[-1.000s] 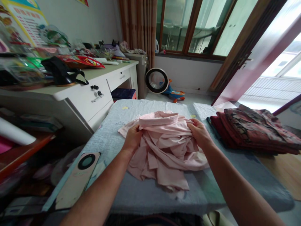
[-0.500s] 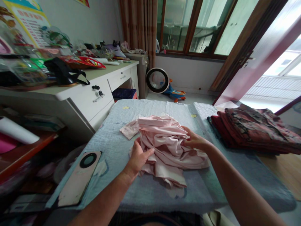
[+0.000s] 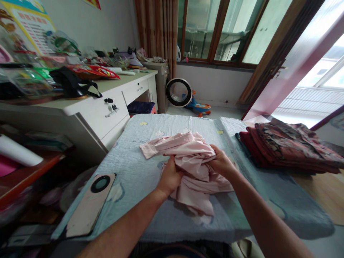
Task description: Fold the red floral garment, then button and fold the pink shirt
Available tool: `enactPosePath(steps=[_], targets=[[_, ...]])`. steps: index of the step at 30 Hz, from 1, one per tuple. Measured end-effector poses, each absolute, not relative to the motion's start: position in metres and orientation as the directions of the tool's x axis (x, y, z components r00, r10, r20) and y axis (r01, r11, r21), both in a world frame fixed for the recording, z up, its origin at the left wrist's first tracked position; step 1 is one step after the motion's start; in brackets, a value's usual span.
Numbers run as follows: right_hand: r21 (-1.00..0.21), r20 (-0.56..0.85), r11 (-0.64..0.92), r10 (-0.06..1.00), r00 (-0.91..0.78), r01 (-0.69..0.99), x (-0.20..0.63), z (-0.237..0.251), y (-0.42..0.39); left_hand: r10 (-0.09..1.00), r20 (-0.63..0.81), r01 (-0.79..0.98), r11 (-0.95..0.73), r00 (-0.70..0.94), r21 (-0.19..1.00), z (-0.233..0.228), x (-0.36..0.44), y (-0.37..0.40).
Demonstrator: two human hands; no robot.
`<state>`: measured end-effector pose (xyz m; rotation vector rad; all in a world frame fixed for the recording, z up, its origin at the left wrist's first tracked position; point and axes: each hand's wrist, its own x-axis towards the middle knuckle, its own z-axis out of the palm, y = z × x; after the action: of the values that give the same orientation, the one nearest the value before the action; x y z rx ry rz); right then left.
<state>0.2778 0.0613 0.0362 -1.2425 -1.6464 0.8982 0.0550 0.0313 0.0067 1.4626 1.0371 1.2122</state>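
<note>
A crumpled pale pink garment (image 3: 188, 161) lies in the middle of a table under a light blue quilted cloth (image 3: 139, 172). My left hand (image 3: 170, 176) grips the garment's left side, fingers buried in the folds. My right hand (image 3: 220, 162) clutches its right side. One pink sleeve or flap stretches out to the left, flat on the cloth.
A pile of folded dark red patterned clothes (image 3: 285, 147) lies on the table's right. A phone (image 3: 90, 204) rests face down at the near left corner. A cluttered white desk (image 3: 88, 104) stands to the left, and a round fan (image 3: 178, 92) and toy car stand on the floor beyond.
My left hand let go of the garment's far left edge, came in toward the middle and took hold again. The garment has been bunched narrower between both hands.
</note>
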Motion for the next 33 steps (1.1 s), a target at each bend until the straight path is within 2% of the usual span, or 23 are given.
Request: enactPosePath(steps=[5,8,10,13,17,20,24,26,29,31,33], targets=[[-0.887,0.324,0.278,0.943,0.069,0.369,0.304,0.081,0.041,0.949,0.238,-0.015,-0.241,0.208,0.971,0.047,0.045,0.047],[-0.825,0.417,0.282,0.889,0.191,0.489,0.307,0.1,0.033,0.958,0.185,-0.056,-0.177,0.217,0.983,0.069,0.035,0.06],[-0.769,0.442,0.247,0.871,0.213,0.59,0.303,0.103,0.03,0.967,0.158,-0.045,-0.152,0.199,0.987,0.078,0.025,0.07],[-0.699,0.397,0.225,0.912,0.107,0.679,0.294,0.09,0.03,0.977,0.138,0.102,-0.155,0.16,0.983,0.077,0.001,0.087],[-0.745,0.227,0.24,0.969,-0.102,0.623,0.294,0.056,0.039,0.983,0.182,0.414,-0.18,0.034,0.892,0.058,-0.04,0.105],[-0.704,0.232,0.242,0.967,-0.105,0.668,0.307,0.036,0.049,0.978,0.207,0.478,-0.177,-0.011,0.86,0.044,-0.065,0.11],[-0.526,0.413,0.246,0.911,-0.009,0.814,0.326,0.017,0.07,0.984,0.174,0.355,-0.179,0.047,0.918,0.027,-0.077,0.11],[-0.507,0.452,0.231,0.891,0.029,0.83,0.329,0.008,0.082,0.991,0.125,0.258,-0.132,0.044,0.957,0.021,-0.078,0.11],[-0.568,0.43,0.284,0.903,-0.015,0.772,0.322,-0.004,0.099,0.999,0.015,0.124,-0.018,0.029,0.992,0.018,-0.076,0.11],[-0.656,0.408,0.325,0.912,-0.042,0.681,0.312,-0.007,0.108,0.996,-0.063,0.039,0.06,0.058,0.997,0.021,-0.076,0.11],[-0.772,0.346,0.301,0.938,-0.027,0.561,0.304,-0.003,0.113,0.99,-0.114,-0.007,0.115,0.087,0.993,0.027,-0.078,0.111]])
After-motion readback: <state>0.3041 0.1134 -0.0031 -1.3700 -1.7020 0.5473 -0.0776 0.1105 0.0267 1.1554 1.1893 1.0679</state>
